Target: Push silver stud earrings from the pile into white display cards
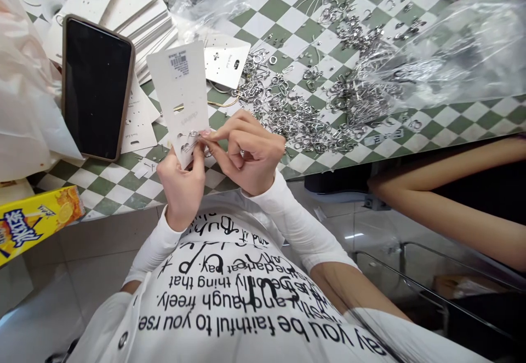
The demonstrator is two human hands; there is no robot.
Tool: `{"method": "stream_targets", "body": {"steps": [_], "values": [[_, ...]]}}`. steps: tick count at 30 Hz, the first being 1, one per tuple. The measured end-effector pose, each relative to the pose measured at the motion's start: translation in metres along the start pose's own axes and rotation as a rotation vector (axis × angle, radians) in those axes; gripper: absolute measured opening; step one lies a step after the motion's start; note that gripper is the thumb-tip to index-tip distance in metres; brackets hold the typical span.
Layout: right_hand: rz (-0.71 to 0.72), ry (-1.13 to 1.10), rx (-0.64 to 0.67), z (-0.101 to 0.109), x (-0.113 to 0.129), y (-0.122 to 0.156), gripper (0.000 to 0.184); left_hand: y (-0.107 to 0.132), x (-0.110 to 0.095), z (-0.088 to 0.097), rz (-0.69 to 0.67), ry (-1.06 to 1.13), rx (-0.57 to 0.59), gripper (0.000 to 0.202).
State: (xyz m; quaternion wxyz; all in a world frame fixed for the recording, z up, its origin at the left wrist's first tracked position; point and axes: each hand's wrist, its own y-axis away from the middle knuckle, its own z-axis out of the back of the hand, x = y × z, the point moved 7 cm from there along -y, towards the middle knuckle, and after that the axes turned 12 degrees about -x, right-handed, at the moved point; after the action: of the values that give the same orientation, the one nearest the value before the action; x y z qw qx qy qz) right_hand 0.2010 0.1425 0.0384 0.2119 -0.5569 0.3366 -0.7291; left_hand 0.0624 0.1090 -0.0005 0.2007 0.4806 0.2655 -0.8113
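My left hand (183, 179) grips the lower end of a white jewelry card (176, 81), which stands tilted up with a barcode label near its top. Small metal pieces, apparently earring parts, show on the card's lower half. At that lower end, my right hand (249, 152) pinches with thumb and forefinger against the card; whatever is between the fingertips is too small to make out. Right of my hands spreads a heap of silver earrings and small metal findings (296, 116). Another white card (226, 59) with black print lies just behind the held one.
A dark phone (96, 86) leans on stacked white cards (139, 18) at left. Clear plastic bags (464, 51) lie at right and at the back. A yellow drink carton (39, 220) stands at the left edge. Another person's arm (452, 188) rests at right below the checkered tabletop (119, 190).
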Motion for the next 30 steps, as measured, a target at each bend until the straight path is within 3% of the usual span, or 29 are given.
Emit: {"method": "stream_targets", "body": {"steps": [7,14,20,26,30], "values": [[0.012,0.002,-0.006,-0.001,0.001,0.0,0.052,0.0,0.003,-0.003,0.054,0.057,0.044,0.011],[0.047,0.043,0.0,-0.004,0.003,0.002,0.051,0.0,0.002,-0.003,0.039,0.042,0.038,0.015],[-0.069,-0.009,0.021,0.0,-0.006,0.001,0.021,0.001,0.005,-0.004,0.083,0.024,0.056,0.02],[-0.095,0.145,0.077,-0.001,-0.011,-0.001,0.012,-0.001,0.003,-0.002,0.103,0.055,0.042,0.023],[-0.088,0.077,0.031,0.0,-0.012,0.002,0.008,-0.003,0.004,-0.002,0.131,0.066,0.065,0.02]]}}
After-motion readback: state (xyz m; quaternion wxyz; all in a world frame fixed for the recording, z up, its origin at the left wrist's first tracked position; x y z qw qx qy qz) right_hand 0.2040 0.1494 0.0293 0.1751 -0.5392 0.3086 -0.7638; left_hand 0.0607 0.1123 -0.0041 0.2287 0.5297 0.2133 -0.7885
